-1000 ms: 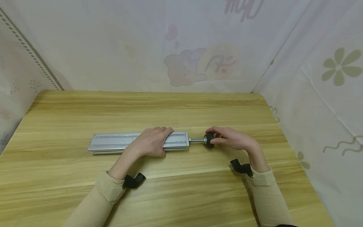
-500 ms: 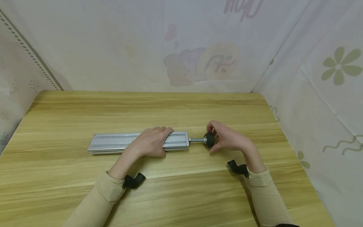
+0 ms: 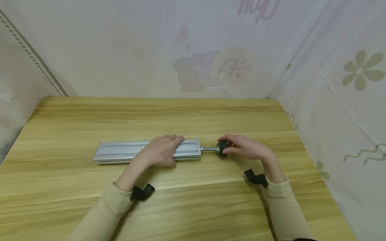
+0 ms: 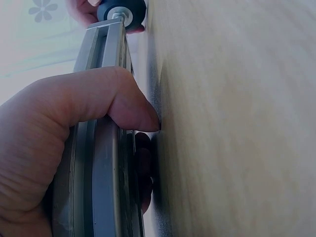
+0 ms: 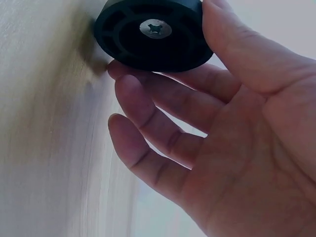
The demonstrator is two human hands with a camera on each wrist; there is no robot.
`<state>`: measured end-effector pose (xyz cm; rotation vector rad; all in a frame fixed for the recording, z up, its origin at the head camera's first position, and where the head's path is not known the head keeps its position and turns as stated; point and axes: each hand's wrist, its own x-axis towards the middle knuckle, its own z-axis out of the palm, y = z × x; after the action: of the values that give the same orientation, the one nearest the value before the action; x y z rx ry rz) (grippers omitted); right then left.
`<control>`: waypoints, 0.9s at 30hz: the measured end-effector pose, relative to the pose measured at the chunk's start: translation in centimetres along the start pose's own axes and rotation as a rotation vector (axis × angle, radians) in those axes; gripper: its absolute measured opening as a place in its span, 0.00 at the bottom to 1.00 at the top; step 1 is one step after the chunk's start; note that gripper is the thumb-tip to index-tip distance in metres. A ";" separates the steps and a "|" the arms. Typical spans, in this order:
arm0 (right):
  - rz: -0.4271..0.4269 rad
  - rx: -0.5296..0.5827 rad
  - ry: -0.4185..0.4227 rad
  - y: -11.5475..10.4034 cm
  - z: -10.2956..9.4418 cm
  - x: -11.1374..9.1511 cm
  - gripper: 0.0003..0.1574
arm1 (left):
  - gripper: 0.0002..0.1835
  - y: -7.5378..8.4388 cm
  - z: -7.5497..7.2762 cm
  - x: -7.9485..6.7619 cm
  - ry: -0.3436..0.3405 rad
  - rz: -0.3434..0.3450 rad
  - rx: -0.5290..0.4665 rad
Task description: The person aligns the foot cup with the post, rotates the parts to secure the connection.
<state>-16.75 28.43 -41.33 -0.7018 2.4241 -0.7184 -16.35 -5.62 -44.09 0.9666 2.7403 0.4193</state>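
Observation:
A silver aluminium profile (image 3: 117, 150) with grooves lies lengthwise on the table. My left hand (image 3: 159, 151) grips it from above near its right end, thumb on the near side and fingers over the far side. From that end a threaded rod (image 3: 209, 149) with a nut sticks out to the right. It carries a round black leveling foot (image 3: 222, 149), which my right hand (image 3: 245, 147) holds between thumb and fingers. In the right wrist view the foot's ribbed underside shows a cross-head screw (image 5: 155, 28) at its centre; the ring and little fingers are off it.
The wood-grain table (image 3: 193, 207) is backed by a pale printed cloth (image 3: 135, 50), with more cloth at both sides. A black curved piece (image 3: 143, 192) projects from the left cuff, and another black piece (image 3: 255, 177) from the right cuff.
Half a second ago my right hand was turned with its fingers and thumb spread apart at the foot; now it has rolled back and grips it. The left hand and profile stay put.

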 end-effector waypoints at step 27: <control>0.001 0.048 0.136 0.0 0.3 0.4 0.36 | 0.44 0.0 0.0 0.0 0.006 0.008 0.006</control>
<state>-16.88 28.10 -41.74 -0.6519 2.5198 -0.8452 -16.37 -5.62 -44.13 0.9792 2.7455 0.4160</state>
